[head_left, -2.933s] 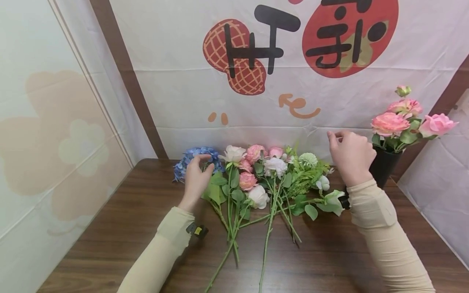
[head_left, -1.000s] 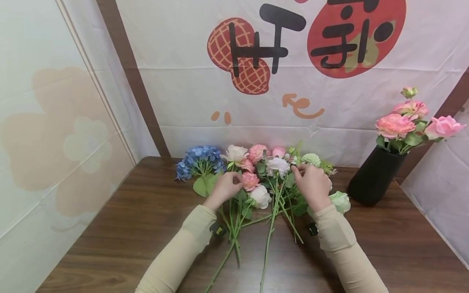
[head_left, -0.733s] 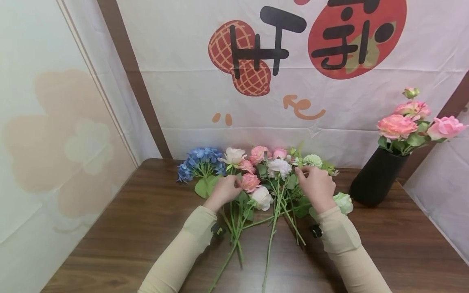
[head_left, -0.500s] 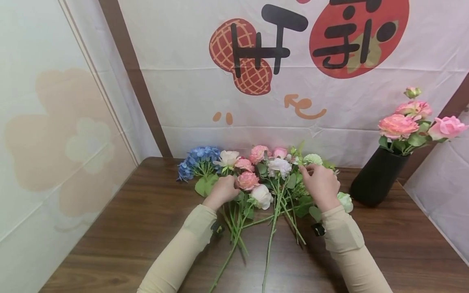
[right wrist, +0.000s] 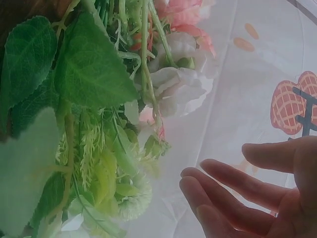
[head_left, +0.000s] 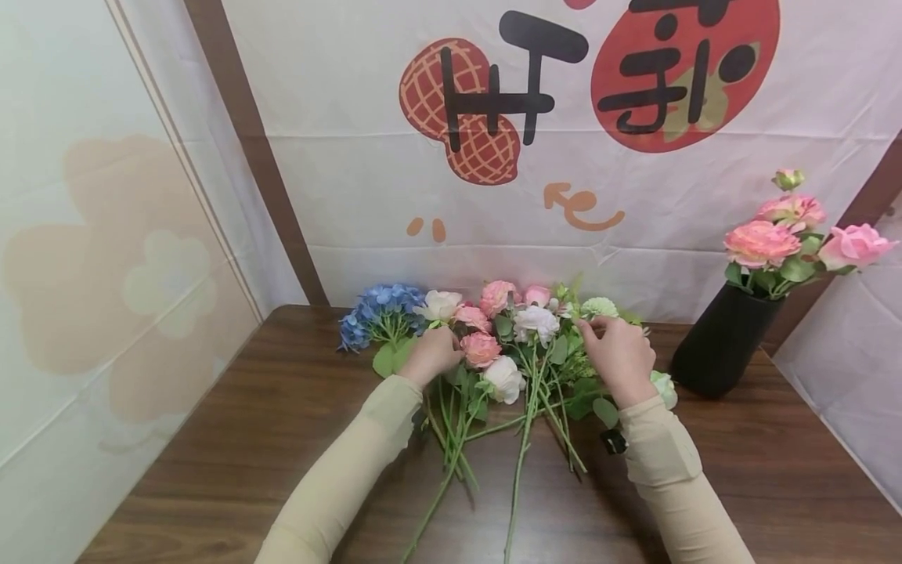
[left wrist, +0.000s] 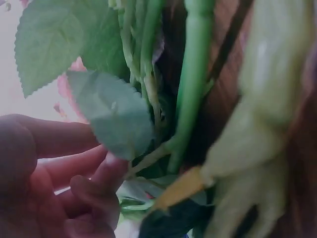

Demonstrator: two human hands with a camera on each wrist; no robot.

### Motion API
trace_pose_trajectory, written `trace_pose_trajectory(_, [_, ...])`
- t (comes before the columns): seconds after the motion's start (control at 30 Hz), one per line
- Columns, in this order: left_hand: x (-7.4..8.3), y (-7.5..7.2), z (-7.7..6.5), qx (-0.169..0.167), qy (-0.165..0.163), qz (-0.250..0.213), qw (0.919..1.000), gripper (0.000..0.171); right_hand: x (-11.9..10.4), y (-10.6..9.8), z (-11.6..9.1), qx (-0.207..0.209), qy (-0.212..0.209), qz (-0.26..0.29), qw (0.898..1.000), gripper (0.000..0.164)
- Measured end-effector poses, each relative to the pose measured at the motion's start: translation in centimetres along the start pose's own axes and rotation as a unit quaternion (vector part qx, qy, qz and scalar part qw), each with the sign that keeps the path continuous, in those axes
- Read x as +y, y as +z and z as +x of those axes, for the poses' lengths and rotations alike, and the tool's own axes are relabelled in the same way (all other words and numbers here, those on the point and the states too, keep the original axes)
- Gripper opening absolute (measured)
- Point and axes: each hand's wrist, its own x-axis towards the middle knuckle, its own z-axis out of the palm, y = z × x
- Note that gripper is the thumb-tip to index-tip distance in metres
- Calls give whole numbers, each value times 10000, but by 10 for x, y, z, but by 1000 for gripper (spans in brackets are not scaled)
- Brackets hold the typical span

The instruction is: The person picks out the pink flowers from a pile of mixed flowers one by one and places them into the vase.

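My left hand [head_left: 431, 356] is among the stems below a cream rose [head_left: 441, 304], beside a pink flower [head_left: 481, 349]. In the left wrist view its curled fingers [left wrist: 101, 171] pinch at a leaf stalk, behind a serrated leaf [left wrist: 111, 111]; the leaf partly hides the grip. My right hand [head_left: 620, 356] hovers over the right side of the bunch, near a green pompon flower [head_left: 600, 308]. The right wrist view shows its fingers [right wrist: 233, 181] relaxed and apart from the thumb, holding nothing. A white rose [head_left: 504, 380] and a whitish flower [head_left: 535, 323] lie between the hands.
A blue hydrangea [head_left: 384, 309] lies at the left end of the row. At the back right a black vase [head_left: 726, 341] holds pink flowers [head_left: 763, 243]. Long stems [head_left: 520, 470] stretch towards the front of the wooden table [head_left: 232, 439]. A printed cloth [head_left: 338, 188] hangs behind.
Earlier, the right hand was by the vase and the left by the hydrangea; both came inward to the flowers. The cream rose has since shifted left. The right hand has drifted slightly right.
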Motion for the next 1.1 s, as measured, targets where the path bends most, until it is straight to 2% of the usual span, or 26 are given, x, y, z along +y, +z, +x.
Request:
trace_pose_trajectory(0.1, [0,-1,9,120,-34,-76,9999,43,-1,1,1,12,-46,13,10000,39])
trace_pose_trajectory(0.17, [1,0,14,69,-108,-92,9999,40,0,2,1,19,-60,21,10000,39])
trace_pose_trajectory(0.33, [5,-1,23,-119,-349,-138,9992,10,0,3,1,11,-58,20,10000,37])
trace_pose_trajectory(0.47, [7,-1,27,-45,-574,-64,9983,34,-1,4,1,-57,-88,18,9999,37])
trace_pose_trajectory(0.6, [9,3,31,50,-721,149,9973,33,-2,4,1,-76,-164,31,9998,36])
trace_pose_trajectory(0.8, [15,13,37,220,-794,376,9959,47,-3,6,0,-130,-152,6,9998,35])
trace_pose_trajectory(0.97, [18,17,44,283,-927,561,9937,34,-4,6,0,-194,-124,36,9997,35])
trace_pose_trajectory(1.1, [20,16,47,185,-1010,549,9932,21,-4,6,0,-163,-126,25,9998,34])
